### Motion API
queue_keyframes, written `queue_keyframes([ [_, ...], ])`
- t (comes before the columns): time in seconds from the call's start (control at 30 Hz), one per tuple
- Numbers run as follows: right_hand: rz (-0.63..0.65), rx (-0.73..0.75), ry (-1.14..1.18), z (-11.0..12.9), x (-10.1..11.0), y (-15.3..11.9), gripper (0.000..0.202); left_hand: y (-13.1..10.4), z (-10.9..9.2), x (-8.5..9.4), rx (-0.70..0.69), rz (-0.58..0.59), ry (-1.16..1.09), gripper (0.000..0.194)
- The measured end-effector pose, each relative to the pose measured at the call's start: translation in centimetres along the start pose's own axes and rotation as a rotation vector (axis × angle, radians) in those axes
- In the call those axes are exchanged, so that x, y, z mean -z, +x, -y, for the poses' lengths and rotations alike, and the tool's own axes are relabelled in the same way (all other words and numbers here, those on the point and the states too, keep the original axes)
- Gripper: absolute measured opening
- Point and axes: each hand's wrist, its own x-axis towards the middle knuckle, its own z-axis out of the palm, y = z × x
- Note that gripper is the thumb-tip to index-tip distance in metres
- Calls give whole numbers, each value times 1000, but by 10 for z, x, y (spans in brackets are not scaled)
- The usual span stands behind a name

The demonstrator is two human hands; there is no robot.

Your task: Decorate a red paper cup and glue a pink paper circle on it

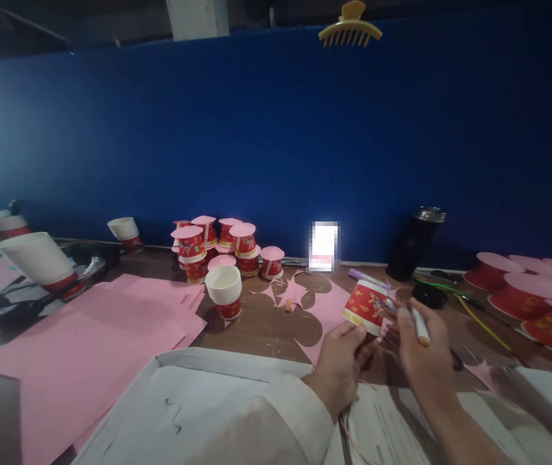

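Note:
My left hand (339,361) is closed on a red paper cup (364,303) with gold patterns, held upside down and slightly tilted. In my right hand (424,342) is a white marker pen (420,325) with an orange end; its other end points at the cup's right side. Whether the pen's tip touches the cup, I cannot tell. Behind the cup lies a purple pen (370,279). Cut-up pink paper (329,307) with round holes spreads over the table to the cup's left.
Red cups topped with pink discs (243,230) stand stacked at the back; larger ones (538,287) sit at right. Nested white cups (223,285), pink sheets (92,342) and a white box lid (198,381) are at left. A black flask (414,245) stands near the blue partition (256,129).

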Motion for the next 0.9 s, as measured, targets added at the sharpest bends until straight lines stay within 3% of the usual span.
queue_keyframes([
  [0.1, 3, 305, -144, 10, 3, -7, 50, 1, -2, 1, 45, -98, 35, 44],
  [0.23, 71, 510, -152, 22, 4, -19, 38, 9, 6, 7, -33, -94, 169, 41],
  [0.33, 124, 567, -160, 24, 4, -22, 35, 18, 14, 15, -109, -69, 341, 36],
  [0.5, 14, 380, -95, 14, 3, -11, 37, 20, 15, 21, -182, -124, 629, 30],
  [0.63, 4, -46, 175, 1, -3, 8, 55, 9, 13, 14, -225, -64, 710, 31],
  [0.7, 77, -240, 326, -4, -6, 14, 66, 5, 14, 11, -227, 20, 703, 31],
  [0.9, 91, -276, 349, 0, -7, 12, 64, -6, 15, 3, -137, 156, 573, 28],
])
